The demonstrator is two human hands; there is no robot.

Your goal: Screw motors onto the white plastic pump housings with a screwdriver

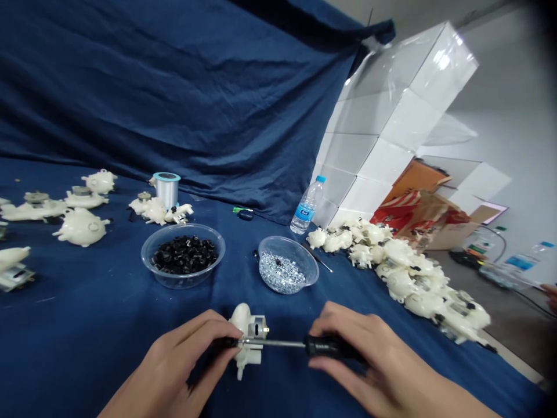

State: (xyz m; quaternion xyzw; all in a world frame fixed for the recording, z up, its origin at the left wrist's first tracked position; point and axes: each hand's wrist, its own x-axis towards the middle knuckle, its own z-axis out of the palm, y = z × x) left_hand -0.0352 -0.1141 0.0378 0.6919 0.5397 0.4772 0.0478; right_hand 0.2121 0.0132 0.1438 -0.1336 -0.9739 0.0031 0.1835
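Pinched in my left hand (pixel 187 360) is a small black plastic part (pixel 230 342), mostly covered by my fingers. My right hand (pixel 361 360) is closed around the black handle of a screwdriver (pixel 278 343), whose metal shaft lies level and points left. Its tip meets the black part at my left fingertips, where a tiny shiny piece shows. Under the shaft, on the blue cloth, rests a cream plastic housing (pixel 242 318) with a silver motor (pixel 258 327). Beyond my hands stand a clear bowl (pixel 147 273) of black parts and another clear bowl (pixel 314 277) of small silver screws.
Several cream housings (pixel 82 227) are spread at the left, beside a spool of thread (pixel 167 190). More housings (pixel 400 261) are heaped at the right. A water bottle (pixel 304 210) stands before stacked white boxes (pixel 369 145). A second screwdriver (pixel 322 264) lies behind the screw bowl.
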